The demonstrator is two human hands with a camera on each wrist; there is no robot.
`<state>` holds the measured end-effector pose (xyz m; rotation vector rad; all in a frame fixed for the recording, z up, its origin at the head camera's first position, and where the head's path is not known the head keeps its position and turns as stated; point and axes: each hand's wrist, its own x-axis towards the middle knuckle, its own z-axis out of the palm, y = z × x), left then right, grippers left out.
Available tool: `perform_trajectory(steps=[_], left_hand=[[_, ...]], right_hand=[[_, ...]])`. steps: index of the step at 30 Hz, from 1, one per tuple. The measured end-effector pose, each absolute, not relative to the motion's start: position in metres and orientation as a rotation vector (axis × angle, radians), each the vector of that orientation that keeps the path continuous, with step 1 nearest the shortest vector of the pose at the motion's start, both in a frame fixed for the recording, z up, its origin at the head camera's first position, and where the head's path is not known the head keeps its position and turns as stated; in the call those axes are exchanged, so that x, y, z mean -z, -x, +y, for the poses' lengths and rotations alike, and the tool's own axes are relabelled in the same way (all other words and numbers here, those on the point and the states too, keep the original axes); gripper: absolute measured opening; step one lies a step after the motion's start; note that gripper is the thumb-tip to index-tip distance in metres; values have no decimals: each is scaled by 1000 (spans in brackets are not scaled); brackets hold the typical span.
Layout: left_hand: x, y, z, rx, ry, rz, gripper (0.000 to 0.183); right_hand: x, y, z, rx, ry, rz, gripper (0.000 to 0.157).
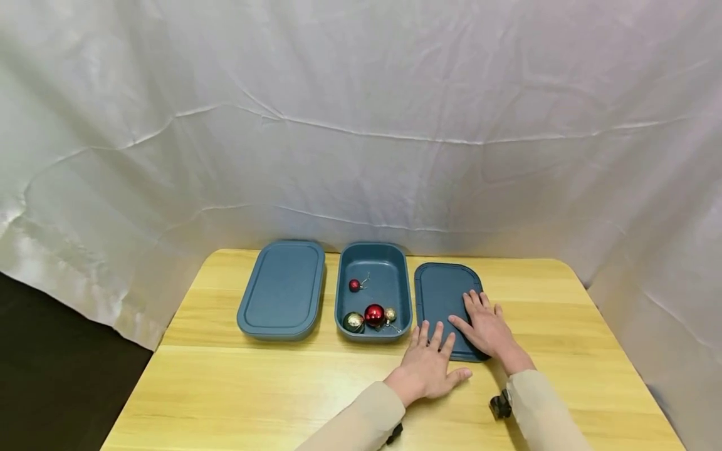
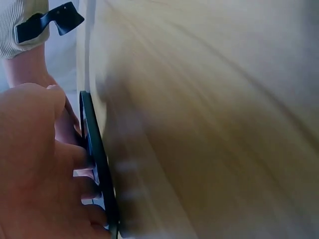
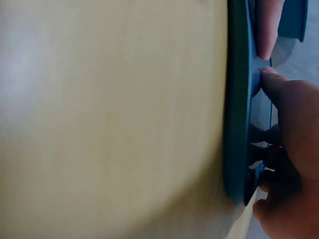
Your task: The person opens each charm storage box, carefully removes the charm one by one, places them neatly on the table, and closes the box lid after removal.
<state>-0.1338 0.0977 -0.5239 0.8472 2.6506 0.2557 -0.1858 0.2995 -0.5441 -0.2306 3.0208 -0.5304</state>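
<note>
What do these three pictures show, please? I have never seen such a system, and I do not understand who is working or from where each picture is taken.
There is no robot here, only a person's two bare hands. The wide picture comes from the person's head, looking forward and down; the other two come from the left and right wrists. On the wooden table are a closed blue box, an open blue box with shiny balls inside, two of them red, and a loose lid. The right hand lies over the lid, and the left hand reaches its near corner. Neither hand seems to grip anything.
</note>
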Motion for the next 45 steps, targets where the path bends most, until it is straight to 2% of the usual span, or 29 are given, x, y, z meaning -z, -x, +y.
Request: perform_trajectory(steps=[10, 27, 38, 45], left_hand=[[533, 135, 148, -171, -781, 2672, 79], [520, 144, 211, -9, -745, 2715, 82], [521, 147, 221, 30, -723, 2706, 84], [522, 146, 221, 27, -743, 2719, 73]], right_hand=[[533, 190, 336, 521, 160, 2906, 80], [524, 210, 395, 680, 23, 2770, 84], [523, 214, 405, 667, 17, 2762, 83], [524, 212, 406, 678, 10, 2769, 84]])
